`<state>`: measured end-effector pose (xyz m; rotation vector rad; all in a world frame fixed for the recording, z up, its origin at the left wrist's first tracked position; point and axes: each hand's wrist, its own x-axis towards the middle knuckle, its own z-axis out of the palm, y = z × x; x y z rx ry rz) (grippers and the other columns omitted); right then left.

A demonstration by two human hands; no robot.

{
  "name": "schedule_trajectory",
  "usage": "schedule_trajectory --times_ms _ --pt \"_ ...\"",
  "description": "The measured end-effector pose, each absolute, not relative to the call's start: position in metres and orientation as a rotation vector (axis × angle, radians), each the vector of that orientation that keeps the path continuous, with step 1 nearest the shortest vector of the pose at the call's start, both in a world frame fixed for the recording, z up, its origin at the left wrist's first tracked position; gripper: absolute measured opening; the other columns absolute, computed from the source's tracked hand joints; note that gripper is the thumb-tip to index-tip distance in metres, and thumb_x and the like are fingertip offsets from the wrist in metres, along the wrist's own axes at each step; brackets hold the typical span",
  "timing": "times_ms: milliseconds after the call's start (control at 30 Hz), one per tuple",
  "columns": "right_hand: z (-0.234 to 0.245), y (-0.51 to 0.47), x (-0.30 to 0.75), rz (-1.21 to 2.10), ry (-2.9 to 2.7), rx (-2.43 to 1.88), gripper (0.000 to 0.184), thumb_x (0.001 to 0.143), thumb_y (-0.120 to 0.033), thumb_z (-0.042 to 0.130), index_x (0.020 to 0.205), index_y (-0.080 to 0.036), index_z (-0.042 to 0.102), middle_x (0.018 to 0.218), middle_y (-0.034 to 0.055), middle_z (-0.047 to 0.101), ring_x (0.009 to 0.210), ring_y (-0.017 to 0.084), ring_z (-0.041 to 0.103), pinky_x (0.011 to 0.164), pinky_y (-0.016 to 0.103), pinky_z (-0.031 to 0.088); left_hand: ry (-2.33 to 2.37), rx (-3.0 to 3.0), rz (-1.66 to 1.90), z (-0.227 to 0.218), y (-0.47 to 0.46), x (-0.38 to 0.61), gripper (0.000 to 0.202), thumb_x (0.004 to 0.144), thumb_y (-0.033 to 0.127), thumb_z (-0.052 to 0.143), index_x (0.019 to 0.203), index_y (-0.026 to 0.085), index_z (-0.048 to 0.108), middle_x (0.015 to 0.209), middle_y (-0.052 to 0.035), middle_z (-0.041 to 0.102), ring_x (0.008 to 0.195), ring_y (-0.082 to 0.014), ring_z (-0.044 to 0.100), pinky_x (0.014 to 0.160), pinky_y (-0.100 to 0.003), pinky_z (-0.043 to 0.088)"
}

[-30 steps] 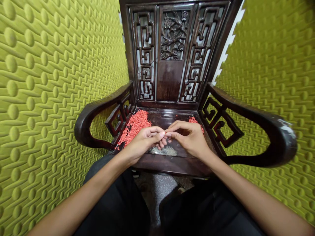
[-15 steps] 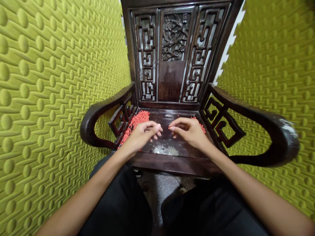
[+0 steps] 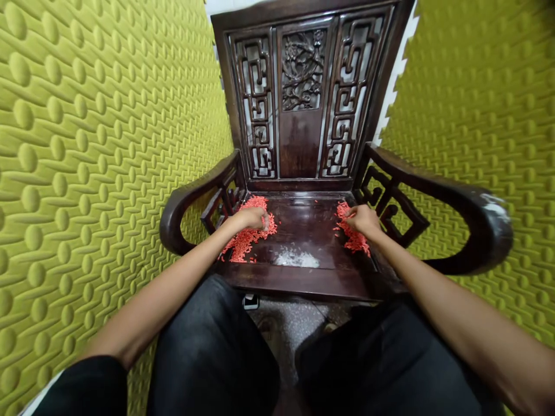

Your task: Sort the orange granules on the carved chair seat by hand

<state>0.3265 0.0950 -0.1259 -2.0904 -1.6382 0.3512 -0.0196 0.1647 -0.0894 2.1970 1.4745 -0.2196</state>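
Observation:
My left hand (image 3: 255, 218) is over a spread of small red pieces (image 3: 243, 249) on the left of a dark wooden chair seat (image 3: 303, 225). Its fingers curl downward and together, so what is between them is hidden. On the seat's right side, my right hand (image 3: 364, 221) reaches into a narrower heap of red pieces (image 3: 356, 241), thumb and fingertips pinched at its upper part. Whether a piece is in that pinch is too small to tell. Between the two heaps, near the front edge, lies a patch of small whitish, clear-looking pieces (image 3: 297, 258).
Curved armrests (image 3: 468, 196) flank the seat, and a carved lattice backrest (image 3: 301, 144) rises behind it. Yellow-green textured mats (image 3: 108, 144) stand on both sides. Below the front edge, a phone-like object (image 3: 250, 301) lies near the speckled floor (image 3: 299, 315).
Both hands have parted from above the seat's middle. My left hand moved left onto its red heap, and my right hand moved right to the other. The view shifted slightly.

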Motion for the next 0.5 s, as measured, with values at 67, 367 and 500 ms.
schedule_trajectory --times_ms 67,367,500 --pt "-0.123 0.090 0.322 0.304 -1.628 -2.217 0.032 0.074 -0.005 0.069 0.104 -0.008 0.078 0.094 0.0204 0.077 0.094 0.031 0.074 0.080 0.034 0.055 1.500 2.148 -0.310 -0.105 0.174 -0.019 0.021 0.095 0.032 0.071 0.104 0.014 0.071 0.102 -0.0058 0.073 0.093 -0.0191 0.070 0.086 -0.037 0.058" --pt "-0.109 0.088 0.242 0.596 -2.225 -1.884 0.026 0.076 -0.004 0.068 0.093 -0.019 0.081 0.088 0.0047 0.080 0.084 0.017 0.073 0.071 0.021 0.048 1.470 2.012 -0.439 -0.141 0.178 -0.026 0.034 0.099 0.036 0.065 0.125 0.014 0.065 0.122 -0.0104 0.068 0.102 -0.0216 0.069 0.087 -0.041 0.061" --pt "-0.130 0.090 0.218 0.722 -2.383 -1.720 0.021 0.075 -0.003 0.072 0.087 -0.018 0.081 0.081 0.0026 0.078 0.078 0.015 0.071 0.067 0.020 0.045 1.511 2.104 -0.413 -0.139 0.181 -0.019 0.033 0.098 0.036 0.067 0.123 0.015 0.066 0.122 -0.0100 0.068 0.106 -0.0231 0.068 0.090 -0.043 0.060"
